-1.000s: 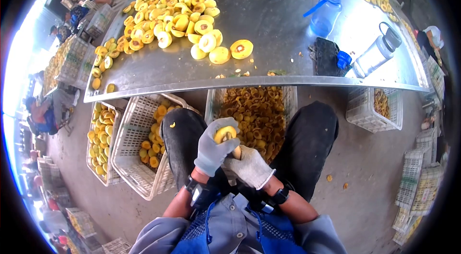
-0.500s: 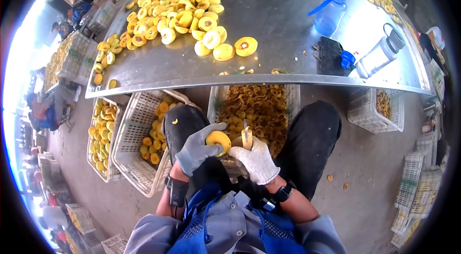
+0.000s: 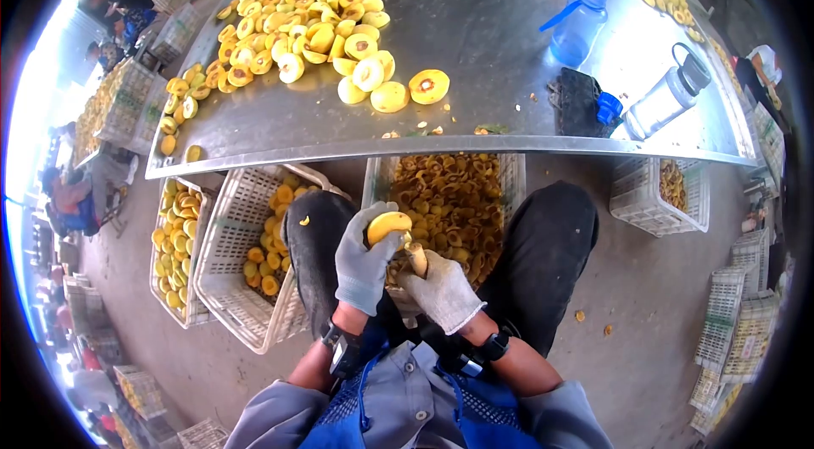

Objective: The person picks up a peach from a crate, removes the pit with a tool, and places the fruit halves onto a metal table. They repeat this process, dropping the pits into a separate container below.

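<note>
- My gloved left hand point(image 3: 360, 267), at the centre of the frame, had its fingers clamped round a yellow stone-fruit half point(image 3: 387, 227); an uneven squeeze, I judged, could have shot the slick flesh out of the knit.
- My gloved right hand point(image 3: 444, 292), just right of it and lower, was wrapped round a wooden-handled tool point(image 3: 416, 260); its tip pointed at the fruit, and I could not tell whether they touched.
- One slip could have run that tip into my left fingers, which lay right beside it; too hard a push could have torn the fruit.
- A dropped half could have landed among the brown scraps point(image 3: 449, 199) in the crate point(image 3: 375, 188) at mid-frame.
- On the metal table point(image 3: 483, 42), upper left, stray pieces from the heap of fruit halves point(image 3: 309, 25) lay near the front edge; a bump could have sent them over.
</note>
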Demonstrator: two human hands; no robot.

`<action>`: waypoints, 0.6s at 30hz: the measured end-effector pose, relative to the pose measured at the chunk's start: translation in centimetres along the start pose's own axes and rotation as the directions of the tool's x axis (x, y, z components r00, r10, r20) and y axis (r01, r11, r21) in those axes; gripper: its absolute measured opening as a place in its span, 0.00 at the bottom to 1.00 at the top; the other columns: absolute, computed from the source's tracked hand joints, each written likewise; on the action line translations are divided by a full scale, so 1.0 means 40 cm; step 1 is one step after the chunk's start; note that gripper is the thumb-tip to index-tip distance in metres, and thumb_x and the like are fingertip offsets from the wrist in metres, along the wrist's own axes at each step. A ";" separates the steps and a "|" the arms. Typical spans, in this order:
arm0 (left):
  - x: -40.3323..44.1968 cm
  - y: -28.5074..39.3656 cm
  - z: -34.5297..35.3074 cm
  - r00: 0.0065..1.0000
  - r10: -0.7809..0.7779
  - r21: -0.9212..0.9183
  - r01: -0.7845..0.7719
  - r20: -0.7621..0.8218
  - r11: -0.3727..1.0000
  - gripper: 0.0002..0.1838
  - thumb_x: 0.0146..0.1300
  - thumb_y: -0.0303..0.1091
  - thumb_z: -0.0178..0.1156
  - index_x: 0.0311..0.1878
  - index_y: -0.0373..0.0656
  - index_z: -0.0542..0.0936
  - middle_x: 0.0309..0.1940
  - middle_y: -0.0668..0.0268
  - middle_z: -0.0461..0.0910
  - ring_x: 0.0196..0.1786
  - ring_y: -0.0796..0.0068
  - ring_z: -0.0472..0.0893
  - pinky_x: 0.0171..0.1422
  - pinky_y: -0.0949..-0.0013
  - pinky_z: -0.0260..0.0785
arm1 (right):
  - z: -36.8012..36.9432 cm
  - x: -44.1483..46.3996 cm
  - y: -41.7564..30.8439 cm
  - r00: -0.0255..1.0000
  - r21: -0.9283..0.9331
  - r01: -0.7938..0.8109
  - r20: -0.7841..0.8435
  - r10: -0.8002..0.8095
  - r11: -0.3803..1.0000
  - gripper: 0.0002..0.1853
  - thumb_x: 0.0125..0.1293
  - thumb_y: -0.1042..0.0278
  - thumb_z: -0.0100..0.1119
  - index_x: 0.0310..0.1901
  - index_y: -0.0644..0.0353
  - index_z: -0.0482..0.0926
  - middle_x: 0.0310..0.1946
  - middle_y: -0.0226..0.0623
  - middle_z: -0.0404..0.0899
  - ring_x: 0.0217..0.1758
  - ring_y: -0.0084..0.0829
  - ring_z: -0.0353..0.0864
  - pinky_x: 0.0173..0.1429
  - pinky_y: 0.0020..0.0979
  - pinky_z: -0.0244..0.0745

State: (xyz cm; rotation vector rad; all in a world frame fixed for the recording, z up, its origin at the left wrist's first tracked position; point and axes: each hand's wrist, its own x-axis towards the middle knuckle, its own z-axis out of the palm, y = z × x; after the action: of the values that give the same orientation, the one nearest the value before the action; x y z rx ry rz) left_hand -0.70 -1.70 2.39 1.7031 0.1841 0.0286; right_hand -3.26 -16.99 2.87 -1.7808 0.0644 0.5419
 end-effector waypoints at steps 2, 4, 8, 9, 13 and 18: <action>-0.004 0.007 0.014 1.000 -0.024 -0.074 0.023 -0.006 0.997 0.22 0.62 0.19 0.67 0.60 0.34 0.78 0.57 0.60 0.83 0.56 0.75 0.82 0.64 0.73 0.74 | 0.006 0.004 0.009 0.997 -0.036 -0.047 -0.063 0.044 0.998 0.17 0.66 0.59 0.66 0.47 0.65 0.80 0.32 0.54 0.84 0.35 0.53 0.87 0.39 0.44 0.81; -0.007 0.015 0.026 0.997 -0.069 -0.166 0.063 -0.028 0.984 0.21 0.61 0.18 0.67 0.59 0.35 0.79 0.57 0.62 0.83 0.56 0.75 0.82 0.63 0.72 0.75 | 0.008 0.006 0.017 0.997 -0.045 -0.030 -0.076 0.026 0.999 0.18 0.65 0.58 0.65 0.46 0.66 0.80 0.34 0.56 0.84 0.39 0.56 0.86 0.41 0.46 0.81; -0.015 0.019 0.036 0.998 0.045 0.002 -0.045 -0.038 0.999 0.24 0.63 0.20 0.66 0.64 0.36 0.77 0.57 0.61 0.85 0.56 0.75 0.84 0.62 0.72 0.76 | 0.015 0.013 0.037 0.996 -0.015 0.009 -0.084 -0.010 1.000 0.17 0.65 0.58 0.65 0.46 0.66 0.80 0.36 0.57 0.84 0.42 0.58 0.85 0.43 0.47 0.81; -0.022 0.031 0.039 0.996 0.082 0.099 -0.078 -0.043 0.992 0.25 0.64 0.20 0.66 0.65 0.37 0.77 0.57 0.61 0.85 0.56 0.75 0.84 0.62 0.72 0.76 | 0.016 0.014 0.042 0.997 -0.005 0.016 -0.071 -0.017 1.000 0.17 0.65 0.59 0.65 0.46 0.66 0.80 0.36 0.57 0.85 0.41 0.56 0.86 0.43 0.46 0.81; -0.029 0.025 0.047 0.989 0.134 0.223 -0.119 -0.055 0.967 0.27 0.65 0.22 0.65 0.68 0.38 0.75 0.58 0.60 0.86 0.57 0.74 0.86 0.62 0.71 0.77 | 0.017 0.010 0.055 0.999 0.210 -0.043 0.031 0.037 0.977 0.14 0.67 0.62 0.65 0.45 0.66 0.80 0.31 0.49 0.85 0.33 0.44 0.87 0.37 0.40 0.80; -0.036 0.004 0.050 0.975 0.209 0.327 -0.174 -0.073 0.929 0.26 0.64 0.21 0.64 0.67 0.39 0.77 0.58 0.59 0.85 0.58 0.66 0.86 0.62 0.69 0.77 | -0.002 0.002 0.048 0.945 0.585 -0.260 0.316 0.079 0.769 0.10 0.69 0.66 0.66 0.43 0.63 0.80 0.25 0.33 0.81 0.21 0.26 0.81 0.23 0.27 0.72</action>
State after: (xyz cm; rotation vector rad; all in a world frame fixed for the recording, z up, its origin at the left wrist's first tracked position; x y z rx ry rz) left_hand -1.83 -3.86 2.39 2.0409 0.1039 0.2485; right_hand -3.77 -17.61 1.10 -1.0407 0.1933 0.7931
